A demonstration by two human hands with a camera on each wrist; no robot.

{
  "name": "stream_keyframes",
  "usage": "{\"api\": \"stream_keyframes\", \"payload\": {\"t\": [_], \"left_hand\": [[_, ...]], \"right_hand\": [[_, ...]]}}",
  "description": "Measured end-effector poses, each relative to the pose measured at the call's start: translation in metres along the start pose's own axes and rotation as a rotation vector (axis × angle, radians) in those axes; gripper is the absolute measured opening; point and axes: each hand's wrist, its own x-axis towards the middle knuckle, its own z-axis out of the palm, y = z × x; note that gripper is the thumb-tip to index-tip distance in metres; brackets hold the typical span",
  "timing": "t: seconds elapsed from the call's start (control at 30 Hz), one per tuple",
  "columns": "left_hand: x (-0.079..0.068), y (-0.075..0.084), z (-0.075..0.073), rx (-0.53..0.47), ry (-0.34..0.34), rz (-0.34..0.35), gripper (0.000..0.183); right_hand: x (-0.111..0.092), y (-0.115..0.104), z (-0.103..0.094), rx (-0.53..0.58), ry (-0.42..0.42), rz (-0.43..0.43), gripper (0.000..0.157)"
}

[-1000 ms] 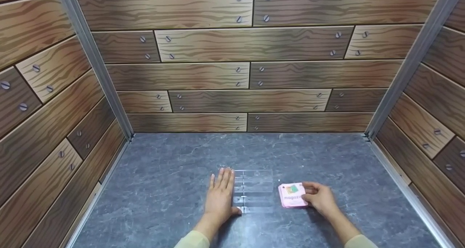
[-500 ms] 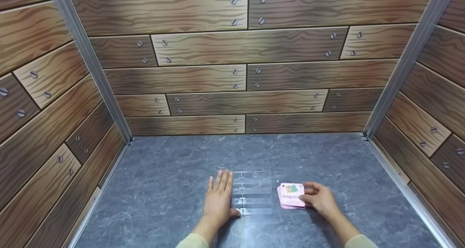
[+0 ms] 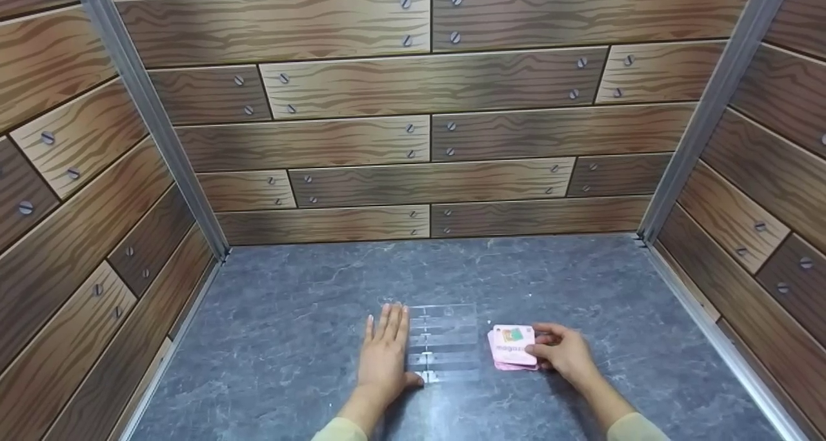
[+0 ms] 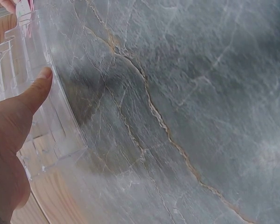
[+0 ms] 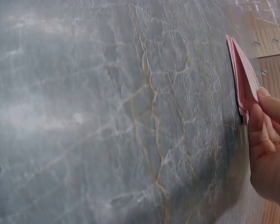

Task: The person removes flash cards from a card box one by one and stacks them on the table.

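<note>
A clear plastic rack with stepped dividers (image 3: 452,338) lies on the table. Its left side is under or against my left hand (image 3: 384,357), whose fingers lie straight and together, with the thumb out along the near edge. The left wrist view shows that thumb (image 4: 39,86) touching the rack's clear wall (image 4: 60,133). To the right of the rack is a small stack of pink square cards (image 3: 514,347), the top one printed with a picture and a partly covered word. My right hand (image 3: 564,350) pinches the top card's right edge; in the right wrist view this card (image 5: 246,72) is tilted up off the others.
Dark grey marbled tabletop (image 3: 310,286) surrounds the rack and cards. Wood-patterned panels (image 3: 361,86) wall in the back and both sides, with metal posts (image 3: 677,157) at the corners. A pale speck lies between the rack and the cards.
The top card has been raised and slid out of line with the stack by my right hand. My left hand stays on the rack. The head view has shifted slightly.
</note>
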Motion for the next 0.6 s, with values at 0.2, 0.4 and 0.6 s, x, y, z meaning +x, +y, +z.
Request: {"api": "stream_keyframes", "payload": {"t": [0.2,0.4,0.6], "left_hand": [[0.0004,0.0006,0.0,-0.006,-0.001,-0.013,0.143],[0.0006,0.0003,0.0009,-0.017,0.01,-0.012,0.142],[0.0002,-0.0016,-0.0012,-0.014,-0.013,-0.008,0.141]], "right_hand": [[0.0004,0.0008,0.0004,-0.009,0.011,-0.009,0.05],[0.0019,0.0032,0.0015,0.004,0.023,-0.017,0.05],[0.0017,0.001,0.0011,0.0,0.022,0.002,0.053]]}}
